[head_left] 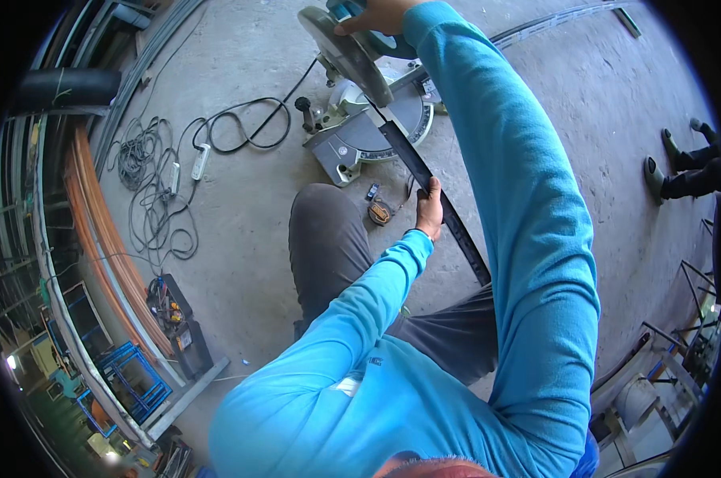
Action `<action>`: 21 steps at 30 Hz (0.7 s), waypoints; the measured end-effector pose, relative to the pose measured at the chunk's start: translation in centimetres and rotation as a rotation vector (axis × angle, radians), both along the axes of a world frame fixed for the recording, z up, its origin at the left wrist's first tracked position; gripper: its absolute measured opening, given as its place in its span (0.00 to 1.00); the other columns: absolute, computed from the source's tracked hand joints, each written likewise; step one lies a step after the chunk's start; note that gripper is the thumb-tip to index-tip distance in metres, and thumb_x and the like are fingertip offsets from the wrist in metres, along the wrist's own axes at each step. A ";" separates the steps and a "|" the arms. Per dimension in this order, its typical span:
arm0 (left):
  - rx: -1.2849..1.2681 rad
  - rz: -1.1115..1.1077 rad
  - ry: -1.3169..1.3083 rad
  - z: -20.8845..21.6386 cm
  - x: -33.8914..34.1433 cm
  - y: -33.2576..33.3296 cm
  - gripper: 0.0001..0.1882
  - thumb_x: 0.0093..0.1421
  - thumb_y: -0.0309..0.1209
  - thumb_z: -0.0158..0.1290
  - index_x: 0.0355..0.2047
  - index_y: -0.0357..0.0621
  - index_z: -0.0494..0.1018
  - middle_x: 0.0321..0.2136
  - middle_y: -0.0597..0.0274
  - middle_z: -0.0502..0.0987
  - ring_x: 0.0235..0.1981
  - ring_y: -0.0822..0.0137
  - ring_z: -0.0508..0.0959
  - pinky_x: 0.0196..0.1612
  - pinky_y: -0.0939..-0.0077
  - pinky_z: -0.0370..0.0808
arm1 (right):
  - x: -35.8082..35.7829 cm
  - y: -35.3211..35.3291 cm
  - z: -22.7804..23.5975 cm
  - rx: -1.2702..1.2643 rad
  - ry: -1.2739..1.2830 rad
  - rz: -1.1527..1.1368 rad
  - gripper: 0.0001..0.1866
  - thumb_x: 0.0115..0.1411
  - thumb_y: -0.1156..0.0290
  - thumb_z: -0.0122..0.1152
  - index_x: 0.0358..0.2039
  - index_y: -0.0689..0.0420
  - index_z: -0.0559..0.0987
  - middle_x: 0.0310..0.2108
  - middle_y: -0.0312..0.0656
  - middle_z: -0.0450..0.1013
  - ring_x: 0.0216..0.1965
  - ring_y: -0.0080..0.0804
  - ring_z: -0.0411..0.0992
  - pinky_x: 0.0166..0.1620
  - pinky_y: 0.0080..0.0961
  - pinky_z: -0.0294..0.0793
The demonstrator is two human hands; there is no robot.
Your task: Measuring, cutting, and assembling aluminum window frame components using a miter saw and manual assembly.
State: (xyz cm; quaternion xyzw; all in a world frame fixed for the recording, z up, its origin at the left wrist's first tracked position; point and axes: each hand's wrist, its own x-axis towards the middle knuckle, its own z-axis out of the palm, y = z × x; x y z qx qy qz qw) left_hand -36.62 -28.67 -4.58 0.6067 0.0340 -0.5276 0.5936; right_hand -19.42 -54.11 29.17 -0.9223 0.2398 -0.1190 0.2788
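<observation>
Dark metal bar [458, 233] sits just toward 2 o'clock of frame centre, running from 12 o'clock down to 4. Upper end is at the miter saw [348, 151], under the round disc [346, 56]; can't tell if disc and bar touch. Left hand [429, 209] is closed around the bar mid-length, thumb on top. Right hand [374, 16], at 12, is curled on the saw's teal handle [394, 46]; top edge crops part of it. Small brown item [380, 212] on floor, near left hand, at its 9. Power strip [200, 162] with coiled cable at 10, open toolbox [189, 338] at 8.
</observation>
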 end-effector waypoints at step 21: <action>-0.218 0.021 0.114 -2.9 -1.0 -1.8 0.34 0.71 0.53 0.53 0.67 0.42 0.63 0.59 0.54 0.72 0.58 0.60 0.74 0.59 0.64 0.72 | 0.3 -0.5 -0.9 0.001 -0.010 0.024 0.54 0.50 0.51 0.81 0.73 0.56 0.64 0.60 0.57 0.76 0.61 0.54 0.74 0.64 0.41 0.74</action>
